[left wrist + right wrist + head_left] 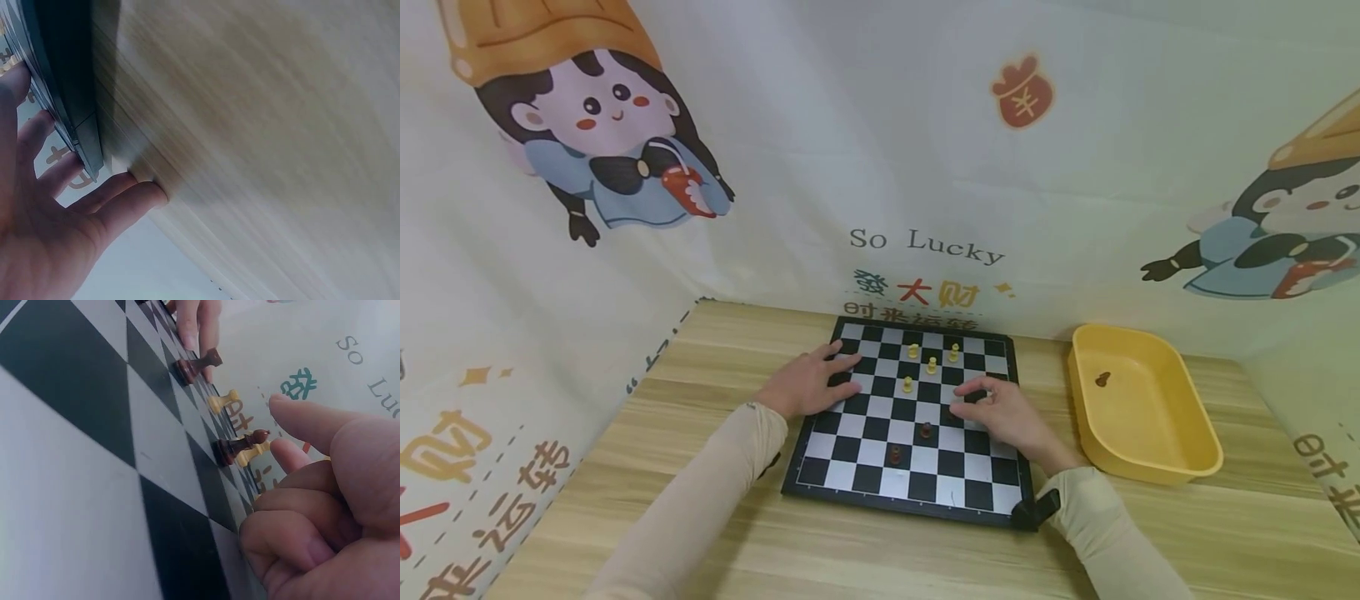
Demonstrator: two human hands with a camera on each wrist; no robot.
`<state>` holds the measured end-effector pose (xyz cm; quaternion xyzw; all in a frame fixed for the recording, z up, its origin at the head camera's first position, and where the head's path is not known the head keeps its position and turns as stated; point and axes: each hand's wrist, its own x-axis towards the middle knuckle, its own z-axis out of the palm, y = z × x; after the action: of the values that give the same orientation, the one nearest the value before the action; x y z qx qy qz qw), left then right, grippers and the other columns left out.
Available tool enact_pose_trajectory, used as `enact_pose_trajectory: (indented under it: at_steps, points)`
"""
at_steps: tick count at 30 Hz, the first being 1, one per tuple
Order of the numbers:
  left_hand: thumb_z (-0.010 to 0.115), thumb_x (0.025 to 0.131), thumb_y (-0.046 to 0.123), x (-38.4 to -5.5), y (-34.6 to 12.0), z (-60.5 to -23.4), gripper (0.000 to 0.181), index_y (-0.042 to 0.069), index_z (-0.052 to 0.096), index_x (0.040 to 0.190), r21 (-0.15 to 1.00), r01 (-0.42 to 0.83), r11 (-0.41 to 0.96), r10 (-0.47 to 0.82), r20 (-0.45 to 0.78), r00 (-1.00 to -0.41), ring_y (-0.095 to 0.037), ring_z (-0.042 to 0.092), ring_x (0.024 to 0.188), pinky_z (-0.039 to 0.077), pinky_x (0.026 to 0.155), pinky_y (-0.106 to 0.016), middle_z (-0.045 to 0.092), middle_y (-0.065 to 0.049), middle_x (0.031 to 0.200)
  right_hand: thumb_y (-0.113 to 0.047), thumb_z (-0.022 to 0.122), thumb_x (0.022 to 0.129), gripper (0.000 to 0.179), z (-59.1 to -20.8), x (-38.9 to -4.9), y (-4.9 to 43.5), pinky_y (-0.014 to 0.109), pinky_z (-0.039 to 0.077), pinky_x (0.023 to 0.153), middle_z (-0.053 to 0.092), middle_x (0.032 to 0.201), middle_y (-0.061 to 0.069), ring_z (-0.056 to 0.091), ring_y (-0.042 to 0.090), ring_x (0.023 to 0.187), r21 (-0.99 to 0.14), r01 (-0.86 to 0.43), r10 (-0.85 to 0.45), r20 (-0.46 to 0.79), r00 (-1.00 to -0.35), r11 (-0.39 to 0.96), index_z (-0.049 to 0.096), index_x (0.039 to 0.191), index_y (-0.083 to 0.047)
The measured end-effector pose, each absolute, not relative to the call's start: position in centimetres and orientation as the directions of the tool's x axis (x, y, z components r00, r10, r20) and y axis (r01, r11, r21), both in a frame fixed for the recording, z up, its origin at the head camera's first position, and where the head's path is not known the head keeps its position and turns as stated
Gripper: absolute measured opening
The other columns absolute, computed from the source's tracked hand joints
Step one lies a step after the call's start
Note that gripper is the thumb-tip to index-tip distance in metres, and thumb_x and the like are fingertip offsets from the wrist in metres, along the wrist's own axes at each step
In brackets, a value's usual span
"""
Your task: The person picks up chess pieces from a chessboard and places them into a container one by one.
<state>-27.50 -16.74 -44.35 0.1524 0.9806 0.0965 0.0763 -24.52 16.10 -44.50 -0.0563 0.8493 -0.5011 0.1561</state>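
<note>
A black-and-white chessboard [877, 482] lies on the table between both hands. My left hand [807, 385] rests at the board's left edge with its fingers spread. My right hand [1009, 414] hovers over the right side, thumb and index finger apart with nothing between them, its other fingers curled in the right wrist view. Several cream chess pieces [907, 384] stand toward the far side. Nearer stand two dark brown pieces: one looks like a bishop [240, 448], the other like a rook [197, 367]. The bishop is close to the right fingertips.
Right of the board sits a yellow plastic bin [1150, 462], with one small dark brown piece [1102, 379] inside. A printed cloth [790, 150] with cartoon figures and lettering hangs behind and beside the wooden table [700, 367].
</note>
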Motion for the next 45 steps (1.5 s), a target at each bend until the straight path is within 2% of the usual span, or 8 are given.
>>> enact_pose_trajectory:
  at_steps: [12,19,23,45]
  points:
    - [0.048,0.102,0.059,-27.3,-16.5,-44.1,0.064,0.028,0.039,0.158,0.229,0.289,0.929,0.321,-0.116,-0.940,-0.047,0.037,0.149,0.035,0.121,-0.059,0.027,-0.014,0.169,-0.026,0.078,0.090,0.037,-45.2,-24.9,16.2,0.023,0.028,0.044,0.040,0.051,-0.008,0.033,0.010,0.042,-0.901,0.135,-0.256,-0.256,-0.932,0.412,0.068,0.120,-0.007]
    - [0.047,0.103,0.059,-27.3,-16.6,-44.3,0.064,0.029,0.039,0.158,0.217,0.284,0.934,0.315,-0.122,-0.941,-0.048,0.037,0.149,0.035,0.121,-0.059,0.027,-0.013,0.170,-0.027,0.083,0.084,0.034,-45.7,-25.0,16.0,0.023,0.031,0.049,0.046,0.057,-0.006,0.039,0.011,0.050,-0.869,0.112,-0.242,-0.255,-0.936,0.483,0.072,0.112,-0.012]
    - [0.046,0.103,0.060,-27.3,-16.6,-44.3,0.064,0.030,0.038,0.159,0.215,0.284,0.935,0.314,-0.123,-0.941,-0.047,0.037,0.149,0.035,0.121,-0.059,0.026,-0.013,0.170,-0.026,0.084,0.084,0.034,-45.8,-25.0,16.0,0.024,0.031,0.051,0.045,0.058,-0.005,0.039,0.011,0.052,-0.871,0.090,-0.242,-0.231,-0.943,0.483,0.072,0.111,-0.010]
    - [0.045,0.102,0.062,-27.5,-16.7,-44.4,0.065,0.030,0.038,0.159,0.205,0.293,0.934,0.322,-0.127,-0.938,-0.048,0.038,0.148,0.036,0.120,-0.059,0.026,-0.012,0.170,-0.026,0.077,0.091,0.020,-45.8,-25.1,15.9,0.025,0.034,0.060,0.048,0.060,-0.005,0.042,0.013,0.060,-0.828,0.022,-0.254,-0.197,-0.947,0.561,0.078,0.107,-0.015]
